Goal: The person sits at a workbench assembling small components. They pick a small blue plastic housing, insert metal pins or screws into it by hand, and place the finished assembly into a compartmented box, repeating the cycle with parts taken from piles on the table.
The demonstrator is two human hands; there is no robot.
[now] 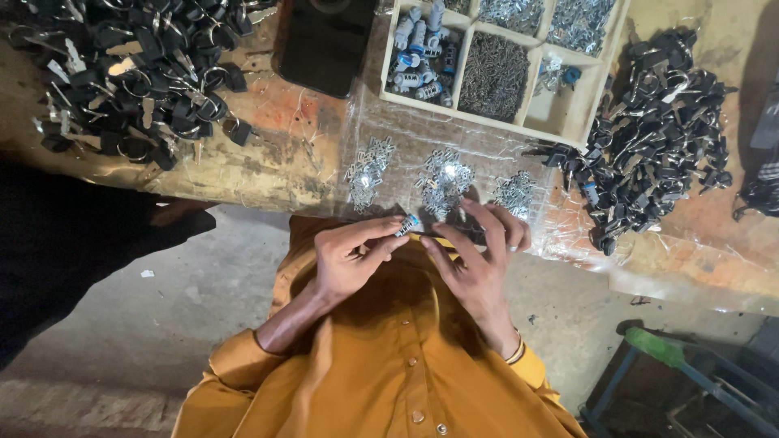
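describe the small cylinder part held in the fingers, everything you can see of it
The small lock cylinder is a short, silvery metal barrel with a blue end, too small here to make out finer parts. It sits tilted just past the workbench edge, above the person's lap. The left hand pinches it between fingertips; the right hand meets it from the other side. It resembles the blue-tipped cylinders in the wooden tray.
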